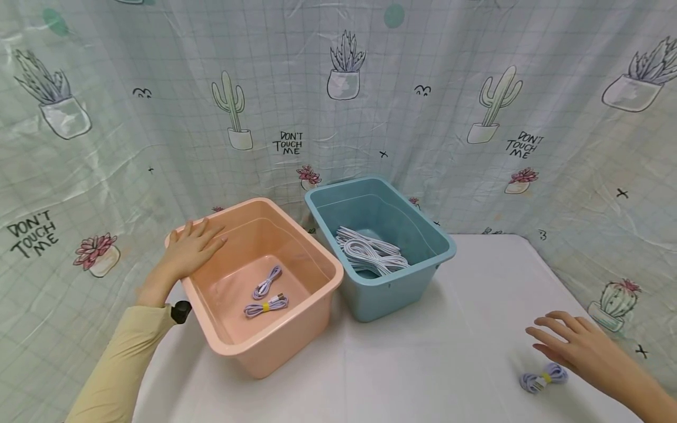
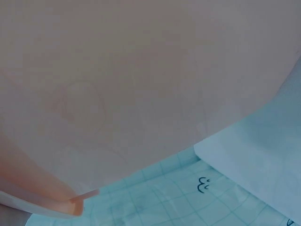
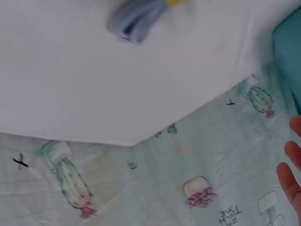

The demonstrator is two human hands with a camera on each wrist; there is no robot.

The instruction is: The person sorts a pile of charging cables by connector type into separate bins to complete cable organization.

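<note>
My left hand [image 1: 193, 249] rests on the left rim of an orange plastic bin [image 1: 296, 346], fingers spread over its far left edge. Inside that bin lie two bundled lilac cables, one [image 1: 267, 282] behind a second cable [image 1: 266, 306] with a yellow tie. At the right, my right hand [image 1: 582, 346] hovers with loosely bent fingers above and beside another bundled lilac cable [image 1: 543, 378], also tied in yellow, on the white table. That cable [image 3: 141, 19] shows at the top of the right wrist view, apart from the fingertips [image 3: 289, 179].
A blue bin [image 1: 396, 294] holding several white coiled cables [image 1: 370, 252] stands right of the orange one, close against it. The white table [image 1: 423, 364] ends at the right and back, where a cactus-print curtain [image 1: 423, 129] hangs.
</note>
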